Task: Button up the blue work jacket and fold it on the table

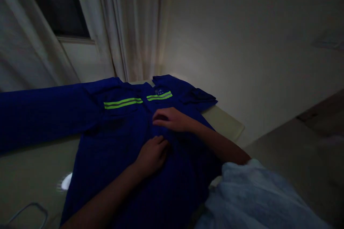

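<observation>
Where the dim room lets it show, a blue work jacket (118,150) lies spread front-up on the pale tabletop (32,171), one long sleeve (40,114) stretched far out to the left. Two yellow-green reflective stripes (123,103) cross its chest. On the jacket's middle, the left hand (152,155) rests with fingers curled down into the cloth; whether it pinches a fold cannot be told. Just beyond it, nearly touching, the right hand (172,118) lies flat, fingers together, pressing the fabric. A pale garment (255,196) fills the lower right corner.
</observation>
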### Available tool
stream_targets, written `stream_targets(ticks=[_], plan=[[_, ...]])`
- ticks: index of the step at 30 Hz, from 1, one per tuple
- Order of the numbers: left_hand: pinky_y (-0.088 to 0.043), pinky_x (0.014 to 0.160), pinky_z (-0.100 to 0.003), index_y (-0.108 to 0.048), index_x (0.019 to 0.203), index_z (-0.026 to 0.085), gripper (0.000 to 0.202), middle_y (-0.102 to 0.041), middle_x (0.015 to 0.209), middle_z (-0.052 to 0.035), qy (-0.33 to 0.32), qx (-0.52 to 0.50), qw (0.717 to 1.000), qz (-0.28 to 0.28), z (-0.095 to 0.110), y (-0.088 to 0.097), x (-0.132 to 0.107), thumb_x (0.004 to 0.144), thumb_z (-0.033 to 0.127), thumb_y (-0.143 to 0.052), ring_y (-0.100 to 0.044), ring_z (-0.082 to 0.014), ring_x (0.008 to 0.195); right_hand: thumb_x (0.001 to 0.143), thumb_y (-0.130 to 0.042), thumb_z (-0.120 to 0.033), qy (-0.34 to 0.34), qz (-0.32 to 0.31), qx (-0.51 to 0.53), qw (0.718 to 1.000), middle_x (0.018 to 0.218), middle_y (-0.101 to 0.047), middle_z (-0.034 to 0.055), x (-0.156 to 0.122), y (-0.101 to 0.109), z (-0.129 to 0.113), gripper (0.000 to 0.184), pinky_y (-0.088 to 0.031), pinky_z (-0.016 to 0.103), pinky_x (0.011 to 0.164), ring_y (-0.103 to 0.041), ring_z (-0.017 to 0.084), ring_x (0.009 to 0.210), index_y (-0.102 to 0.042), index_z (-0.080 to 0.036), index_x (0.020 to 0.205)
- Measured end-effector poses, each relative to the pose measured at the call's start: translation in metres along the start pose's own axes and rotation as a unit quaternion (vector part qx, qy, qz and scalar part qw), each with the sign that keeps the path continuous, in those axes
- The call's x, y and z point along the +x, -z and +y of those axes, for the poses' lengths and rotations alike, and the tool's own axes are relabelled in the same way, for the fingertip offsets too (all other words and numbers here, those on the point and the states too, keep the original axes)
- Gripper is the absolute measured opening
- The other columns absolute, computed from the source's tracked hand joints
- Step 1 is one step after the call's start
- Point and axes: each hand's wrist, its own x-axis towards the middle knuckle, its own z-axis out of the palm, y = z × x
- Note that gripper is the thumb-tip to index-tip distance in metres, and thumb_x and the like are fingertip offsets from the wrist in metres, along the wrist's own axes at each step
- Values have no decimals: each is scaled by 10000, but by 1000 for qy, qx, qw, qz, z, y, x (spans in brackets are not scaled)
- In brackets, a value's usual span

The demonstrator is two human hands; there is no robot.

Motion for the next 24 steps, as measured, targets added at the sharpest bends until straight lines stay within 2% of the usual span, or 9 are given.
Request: stream_targets(ticks=[2,4,8,11,14,17,20,22,24], plan=[[-483,878,-385,-657,1120,235,235,-663,1062,-59,2,-3,1000,-19,-1,4,0,1015,158,-461,-626,-243,1001,1009,-663,-484,-39,-9,7,999,845,-703,3,-66,-2,-37,304,-448,259,709,-640,148,765,-693,-187,954],[-492,865,-368,-643,1169,234,282,-662,1097,-61,-2,-7,999,-43,1,11,-1,999,119,-450,-630,-235,1013,951,-730,-533,-96,23,-6,995,779,-659,-11,-122,-17,-63,358,-415,258,652,-598,136,696,-651,-193,870],[-502,836,-350,-627,1145,235,221,-660,1096,-51,-28,-37,994,-95,21,27,-5,992,151,-492,-642,-224,1002,826,-855,-514,-222,121,-42,966,855,-650,8,-192,-62,-80,415,-441,275,654,-596,159,731,-605,-208,954],[-504,838,-363,-638,1071,242,114,-668,1039,-30,-68,-63,985,-144,43,32,-11,969,223,-592,-651,-227,967,747,-912,-391,-274,186,-24,943,974,-678,34,-217,-87,-86,562,-510,304,725,-635,189,823,-579,-221,1166],[-510,825,-390,-644,1009,237,101,-676,1019,-31,-89,-63,977,-181,62,27,-18,953,319,-659,-657,-239,934,797,-810,-248,-272,242,12,931,997,-700,34,-231,-103,-94,611,-545,309,743,-666,187,831,-509,-234,1328],[-520,896,-481,-648,1075,228,395,-678,1121,-71,-77,-38,978,-192,76,16,-29,865,539,-769,-651,-308,1035,849,-719,-183,-227,286,5,931,992,-728,41,-238,-116,-94,433,-555,314,754,-702,190,848,-569,-243,1251],[-466,1004,-651,-611,1271,202,831,-628,1328,-159,-69,11,982,-175,88,5,-42,688,756,-822,-575,-430,1216,885,-689,-187,-114,301,-42,946,1014,-762,59,-242,-128,-86,240,-547,367,797,-723,216,891,-647,-247,1113],[-442,1014,-699,-592,1315,191,816,-612,1368,-178,-76,39,982,-166,96,3,-47,728,715,-804,-558,-447,1240,897,-660,-182,-53,300,-57,951,1034,-774,75,-245,-134,-80,217,-542,393,797,-727,227,895,-669,-242,1106],[-485,975,-640,-620,1239,198,556,-659,1275,-137,-88,40,979,-178,101,6,-48,828,546,-758,-607,-394,1166,897,-654,-162,-49,314,-48,947,1037,-776,88,-249,-138,-76,264,-546,393,784,-729,229,893,-672,-231,1151]])
